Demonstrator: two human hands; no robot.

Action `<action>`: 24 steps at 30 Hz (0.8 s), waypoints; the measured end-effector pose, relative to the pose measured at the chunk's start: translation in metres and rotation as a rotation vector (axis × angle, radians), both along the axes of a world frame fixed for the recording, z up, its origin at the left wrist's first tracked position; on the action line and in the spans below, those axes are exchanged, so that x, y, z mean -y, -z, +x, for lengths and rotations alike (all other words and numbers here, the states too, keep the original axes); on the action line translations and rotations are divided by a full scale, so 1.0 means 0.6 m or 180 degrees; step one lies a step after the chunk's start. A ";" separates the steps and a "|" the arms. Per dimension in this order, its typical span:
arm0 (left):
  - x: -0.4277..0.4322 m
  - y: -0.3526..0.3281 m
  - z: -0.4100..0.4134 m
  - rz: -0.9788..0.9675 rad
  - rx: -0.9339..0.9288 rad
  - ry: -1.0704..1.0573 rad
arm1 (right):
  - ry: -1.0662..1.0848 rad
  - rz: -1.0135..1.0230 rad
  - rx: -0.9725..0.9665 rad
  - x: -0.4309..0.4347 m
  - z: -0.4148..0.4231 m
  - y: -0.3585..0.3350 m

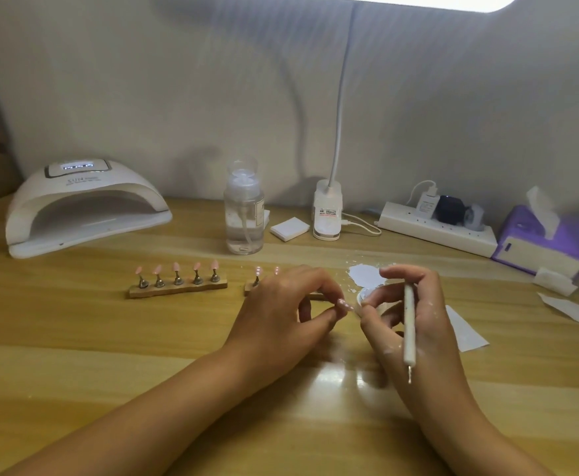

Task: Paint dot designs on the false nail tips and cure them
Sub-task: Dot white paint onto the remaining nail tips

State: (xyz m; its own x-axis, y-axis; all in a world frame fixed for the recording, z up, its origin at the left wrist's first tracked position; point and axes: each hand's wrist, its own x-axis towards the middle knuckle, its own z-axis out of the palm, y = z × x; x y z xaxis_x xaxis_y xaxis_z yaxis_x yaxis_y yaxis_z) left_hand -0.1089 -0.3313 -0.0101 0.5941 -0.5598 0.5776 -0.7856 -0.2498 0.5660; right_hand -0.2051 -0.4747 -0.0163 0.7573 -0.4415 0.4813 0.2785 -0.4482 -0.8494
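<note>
My left hand (290, 304) pinches a pink false nail tip (344, 305) between thumb and fingertips, just above the table. My right hand (408, 314) grips a white dotting tool (409, 324), its metal point aimed back toward me, and its fingertips sit close to the nail tip. A wooden holder (178, 289) with several pink nail tips on metal stands lies to the left. A second holder (252, 286) is partly hidden behind my left hand. A small white paint pot (363, 295) peeks out between my hands. The white curing lamp (82, 207) stands at the far left.
A clear pump bottle (243, 214), white pads (290, 229), a lamp base (327, 211), a power strip (435, 228) and a purple tissue box (538, 242) line the back. White paint smears (363, 274) and paper scraps (466, 328) lie right of my hands on the wooden table (144, 355).
</note>
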 end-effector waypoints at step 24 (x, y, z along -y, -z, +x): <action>-0.003 -0.015 -0.004 -0.0524 -0.1335 0.0730 | 0.0114 -0.0600 0.0108 -0.012 -0.007 -0.013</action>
